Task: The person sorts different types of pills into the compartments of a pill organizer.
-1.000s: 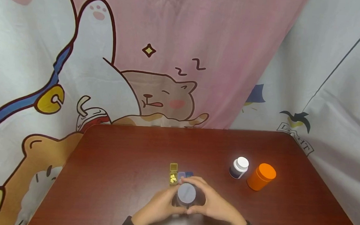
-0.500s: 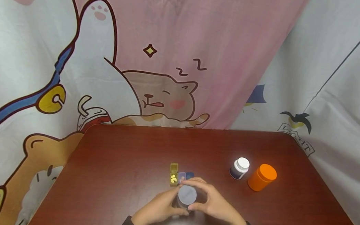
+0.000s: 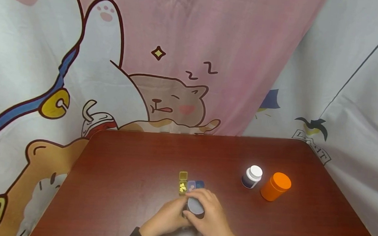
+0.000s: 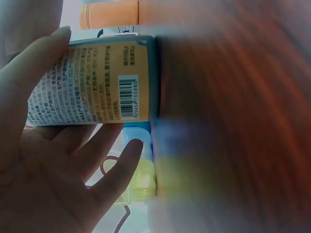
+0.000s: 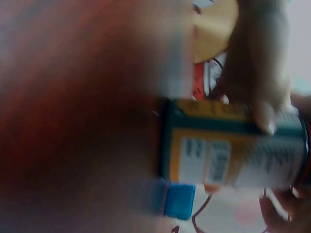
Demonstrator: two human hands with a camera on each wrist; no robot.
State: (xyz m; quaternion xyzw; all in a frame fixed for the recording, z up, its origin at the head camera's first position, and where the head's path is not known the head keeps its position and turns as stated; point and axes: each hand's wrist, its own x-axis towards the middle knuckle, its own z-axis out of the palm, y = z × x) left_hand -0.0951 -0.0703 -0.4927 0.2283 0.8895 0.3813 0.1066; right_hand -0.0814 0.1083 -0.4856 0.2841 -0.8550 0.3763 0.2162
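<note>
A dark green bottle (image 4: 92,82) with a tan printed label and barcode stands upright on the table. My left hand (image 3: 167,215) holds it from the left, thumb on one side and fingers on the other. Around its grey cap (image 3: 196,206) curl the thumb and fingers of my right hand (image 3: 211,215). Just beyond the hands lies a small pill box with a yellow compartment (image 3: 183,187), its lid raised and yellow pills inside. Beside that sit a purple compartment (image 3: 191,185) and a blue compartment (image 3: 199,184), partly hidden by my right hand.
To the right on the brown table (image 3: 134,165) stand a white-capped bottle (image 3: 252,176) and an orange bottle (image 3: 275,187). A cartoon-printed curtain (image 3: 179,59) hangs behind the table and along both its sides.
My right hand has shifted left and wrapped over the grey cap, with its wrist turned. The left hand stays in nearly the same place around the bottle.
</note>
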